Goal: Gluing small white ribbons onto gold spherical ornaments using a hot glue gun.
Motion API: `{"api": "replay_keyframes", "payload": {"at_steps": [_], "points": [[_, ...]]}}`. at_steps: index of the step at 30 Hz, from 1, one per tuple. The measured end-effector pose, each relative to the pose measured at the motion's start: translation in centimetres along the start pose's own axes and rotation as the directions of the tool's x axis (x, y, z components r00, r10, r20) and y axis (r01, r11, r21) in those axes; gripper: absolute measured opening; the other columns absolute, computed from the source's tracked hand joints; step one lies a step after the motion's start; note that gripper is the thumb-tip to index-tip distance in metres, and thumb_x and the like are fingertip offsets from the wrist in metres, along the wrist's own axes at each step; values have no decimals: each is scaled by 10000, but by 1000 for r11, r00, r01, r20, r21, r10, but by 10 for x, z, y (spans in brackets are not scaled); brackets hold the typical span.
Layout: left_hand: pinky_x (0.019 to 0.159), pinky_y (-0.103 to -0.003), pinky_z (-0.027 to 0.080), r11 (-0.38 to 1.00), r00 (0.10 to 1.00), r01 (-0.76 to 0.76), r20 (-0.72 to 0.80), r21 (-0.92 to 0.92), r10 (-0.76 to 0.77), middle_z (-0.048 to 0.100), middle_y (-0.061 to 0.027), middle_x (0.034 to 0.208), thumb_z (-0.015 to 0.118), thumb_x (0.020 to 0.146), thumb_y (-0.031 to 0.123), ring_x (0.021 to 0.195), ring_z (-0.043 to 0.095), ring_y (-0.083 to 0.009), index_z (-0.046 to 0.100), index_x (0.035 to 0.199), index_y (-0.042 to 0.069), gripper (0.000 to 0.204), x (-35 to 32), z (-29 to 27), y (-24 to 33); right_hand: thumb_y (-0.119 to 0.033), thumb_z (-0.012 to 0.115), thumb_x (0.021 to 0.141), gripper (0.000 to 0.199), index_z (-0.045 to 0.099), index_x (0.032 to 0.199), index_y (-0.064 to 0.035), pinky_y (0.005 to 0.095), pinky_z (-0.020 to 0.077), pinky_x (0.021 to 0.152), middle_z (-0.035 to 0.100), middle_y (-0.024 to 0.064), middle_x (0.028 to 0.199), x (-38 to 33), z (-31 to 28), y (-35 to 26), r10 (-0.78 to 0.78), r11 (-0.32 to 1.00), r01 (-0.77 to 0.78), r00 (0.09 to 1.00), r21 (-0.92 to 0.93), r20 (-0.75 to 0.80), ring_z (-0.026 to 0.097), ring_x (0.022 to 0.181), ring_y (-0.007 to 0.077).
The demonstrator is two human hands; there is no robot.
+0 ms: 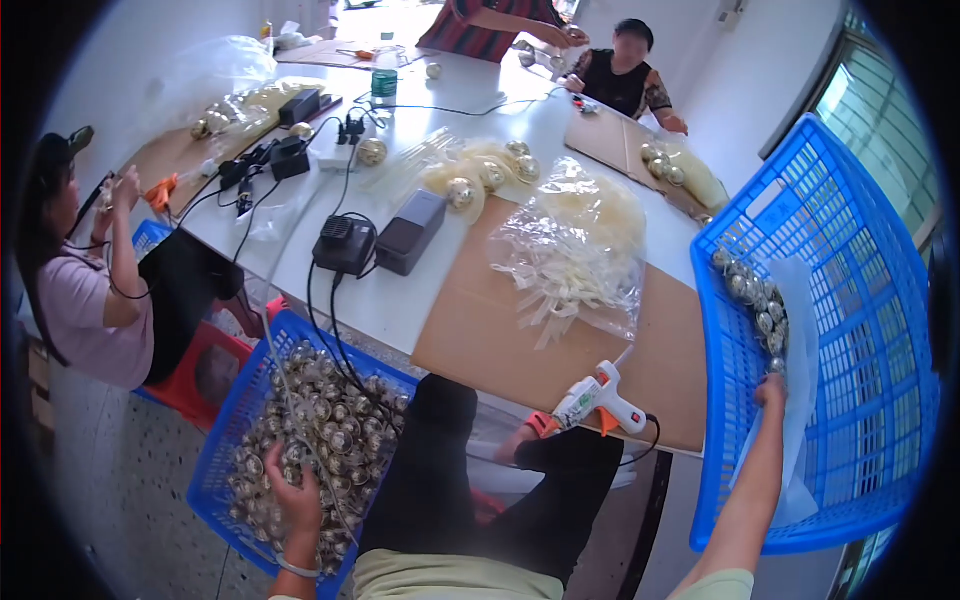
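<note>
At the lower left, my left hand [295, 495] reaches into a blue plastic basket [222, 440] heaped with shiny silver-gold balls. Its thumb and fingers curve around one shiny ball [298, 454] on top of the heap. On the right, my stretched arm reaches into a large tilted blue basket [712, 420]. There my right hand [771, 390] has its fingers closed at a shiny ball [777, 366], at the near end of a row of similar balls [757, 300] beside a white plastic sheet [796, 400].
A white glue gun [600, 398] lies at the near edge of brown cardboard [480, 345]. Past it sits a clear bag of pale strips [580, 250]. Black power adapters [345, 243] with trailing cables and a bottle [385, 72] stand on the white table. Co-workers [110, 270] sit left and beyond.
</note>
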State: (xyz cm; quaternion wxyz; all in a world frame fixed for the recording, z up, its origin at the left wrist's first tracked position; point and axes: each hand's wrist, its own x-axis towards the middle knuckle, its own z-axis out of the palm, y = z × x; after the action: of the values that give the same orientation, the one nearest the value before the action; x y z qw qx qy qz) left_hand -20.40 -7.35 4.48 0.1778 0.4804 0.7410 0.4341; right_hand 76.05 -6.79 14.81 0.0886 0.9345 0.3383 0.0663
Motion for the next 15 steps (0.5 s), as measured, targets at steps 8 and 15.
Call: {"api": "replay_keyframes", "payload": {"at_steps": [8, 15], "points": [[961, -312, 511, 732, 887, -246, 156, -635, 434, 558, -145, 1204, 613, 888, -114, 1116, 606, -206, 528, 1182, 0, 327, -29, 16, 148, -51, 782, 746, 480, 572, 1177, -11, 407, 494, 917, 581, 147, 1124, -167, -256, -235, -210, 558, 647, 716, 519, -666, 597, 1057, 334], [928, -327, 545, 548, 643, 207, 535, -810, 548, 462, -194, 1391, 718, 893, 8, 1143, 579, -215, 397, 1433, -33, 629, -38, 37, 212, 69, 742, 682, 647, 591, 1290, -91, 368, 498, 950, 615, 119, 1165, -393, -287, -349, -695, -92, 934, 188, 345, -694, 622, 1086, 307]]}}
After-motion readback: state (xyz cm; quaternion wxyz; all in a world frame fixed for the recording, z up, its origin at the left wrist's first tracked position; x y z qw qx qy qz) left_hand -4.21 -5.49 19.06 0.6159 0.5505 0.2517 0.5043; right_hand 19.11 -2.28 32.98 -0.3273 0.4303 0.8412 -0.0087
